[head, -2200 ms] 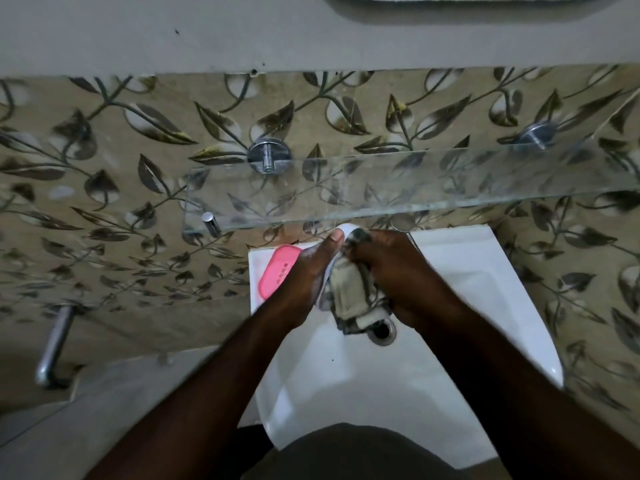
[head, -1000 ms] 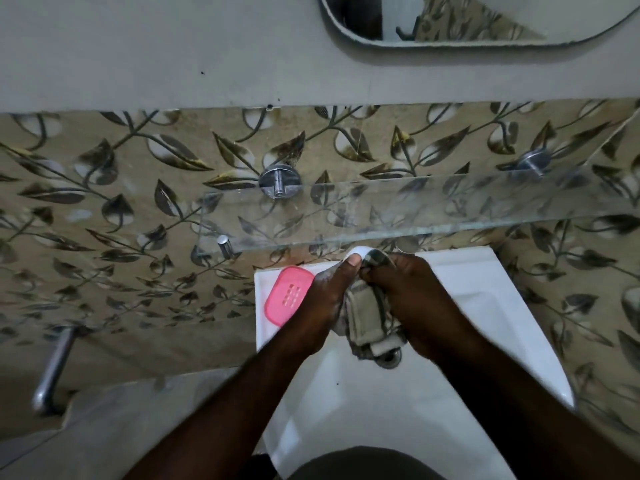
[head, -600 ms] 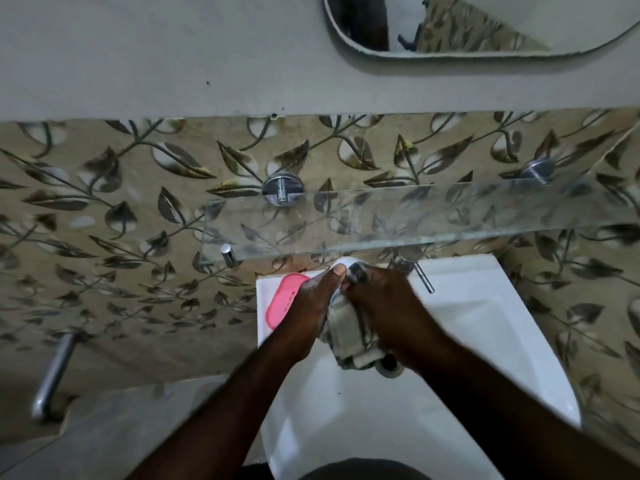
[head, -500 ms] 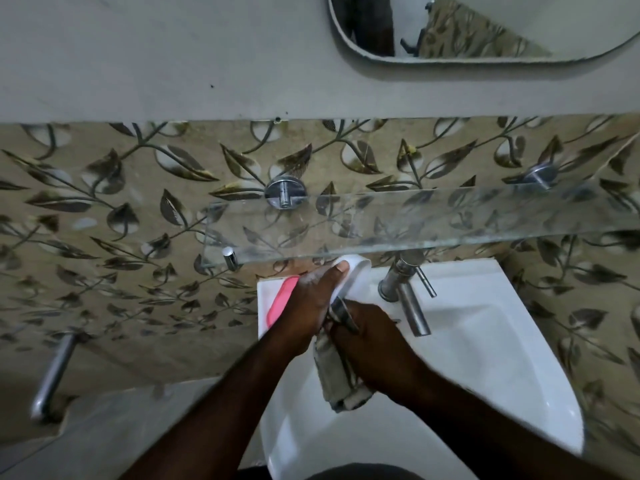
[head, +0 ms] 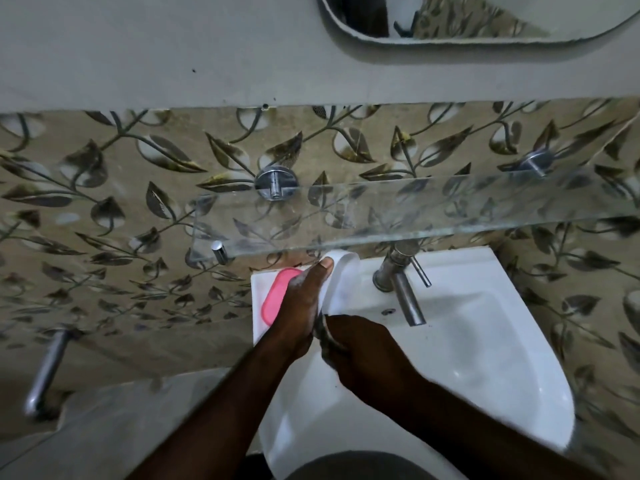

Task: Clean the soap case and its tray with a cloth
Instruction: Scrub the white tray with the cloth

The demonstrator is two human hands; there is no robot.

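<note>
Cloth (head: 323,336) gripped by right hand (head: 367,355) has dropped below white case (head: 343,282), which left hand (head: 301,306) pinches.

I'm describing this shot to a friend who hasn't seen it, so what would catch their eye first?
Two hands meet over the white sink: the left hand holds the white soap case beside the tap, and the right hand grips a cloth at its near end. A bright pink tray lies on the sink's back left corner, under a glass shelf.
</note>
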